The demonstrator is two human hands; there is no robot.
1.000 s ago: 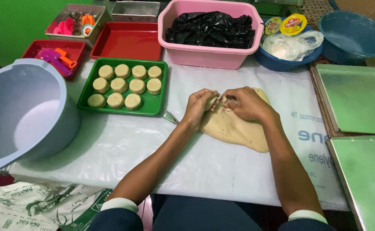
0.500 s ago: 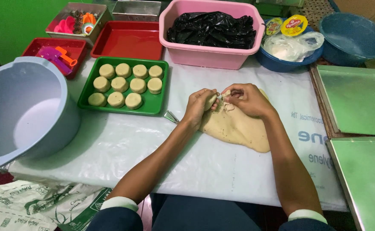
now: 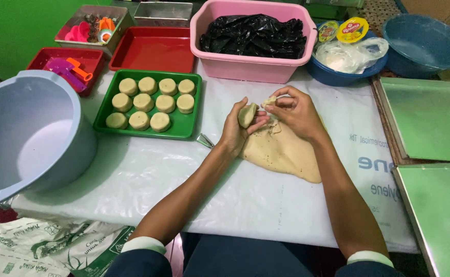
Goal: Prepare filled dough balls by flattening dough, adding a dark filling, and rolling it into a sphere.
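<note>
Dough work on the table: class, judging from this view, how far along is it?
Done: ten shaped rounds sit in the green tray. In hand: the left hand cups a dough piece while the right hand pinches a small bit. Left: a large dough slab remains; the tray has room.

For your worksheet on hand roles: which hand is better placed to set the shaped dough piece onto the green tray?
Probably the left hand: it cups the dough piece and lies nearer the green tray. The right hand only pinches a scrap, over the dough slab.
</note>
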